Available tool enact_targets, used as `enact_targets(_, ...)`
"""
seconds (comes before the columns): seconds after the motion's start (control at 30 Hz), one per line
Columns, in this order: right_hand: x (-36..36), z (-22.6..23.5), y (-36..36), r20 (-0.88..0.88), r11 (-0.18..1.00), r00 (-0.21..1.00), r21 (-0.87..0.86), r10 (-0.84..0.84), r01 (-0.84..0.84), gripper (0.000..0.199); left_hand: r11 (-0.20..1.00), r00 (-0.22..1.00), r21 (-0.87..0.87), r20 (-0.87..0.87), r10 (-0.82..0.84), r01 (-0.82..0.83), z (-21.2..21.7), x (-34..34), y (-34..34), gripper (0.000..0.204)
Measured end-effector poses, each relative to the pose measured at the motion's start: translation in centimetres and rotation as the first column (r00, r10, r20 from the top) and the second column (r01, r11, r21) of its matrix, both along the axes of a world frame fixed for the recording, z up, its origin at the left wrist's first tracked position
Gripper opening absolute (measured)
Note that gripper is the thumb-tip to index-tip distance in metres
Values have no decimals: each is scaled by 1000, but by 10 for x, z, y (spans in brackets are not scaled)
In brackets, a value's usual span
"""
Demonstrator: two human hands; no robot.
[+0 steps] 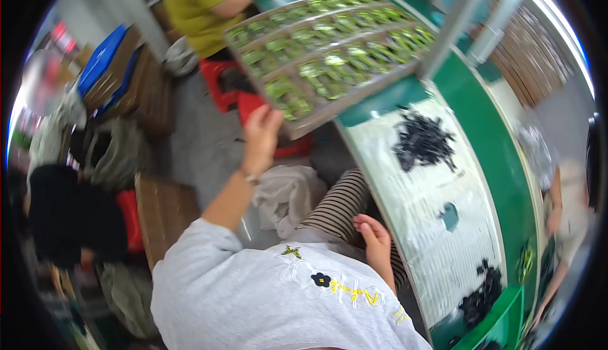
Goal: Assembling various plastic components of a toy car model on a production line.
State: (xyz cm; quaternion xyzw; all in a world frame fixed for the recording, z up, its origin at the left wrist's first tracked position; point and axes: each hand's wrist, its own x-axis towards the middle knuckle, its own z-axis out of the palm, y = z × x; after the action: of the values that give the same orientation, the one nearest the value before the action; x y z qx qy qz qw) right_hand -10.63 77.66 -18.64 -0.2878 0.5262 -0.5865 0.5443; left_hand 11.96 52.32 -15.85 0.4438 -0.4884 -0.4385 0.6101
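My left hand (261, 136) is at the near left corner of a wide brown tray (373, 90), its fingers closed on the edge. Rows of shiny yellow-green pieces (329, 75) lie in the tray, split by dividers. The tray's left part juts out past the worktable edge. Over my striped lap, beside the table edge, my right hand (376, 239) has its fingers curled in; whatever may be in them is hidden. To its right, a pale ribbed mat (418, 223) carries a pile of small black strips (423, 140).
More black pieces (482, 294) lie by a green bin (506, 315). A grey post (459, 24) rises beside the tray. A person in a yellow shirt (196, 8) sits beyond it, near a red stool (218, 84). Another person's arm (554, 207) shows at right. A cardboard box (164, 214) stands at left.
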Motion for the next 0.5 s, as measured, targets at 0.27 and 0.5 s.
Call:
enact_targets(0.27,12,-10,35,54,984,987,-90,-151,156,25,959,-22,91,995,-101,-267,94,9,-75,71)
enact_targets(0.5,-8,21,119,-282,904,860,-165,-426,394,23,879,325,455,860,-393,-141,40,46,-176,30)
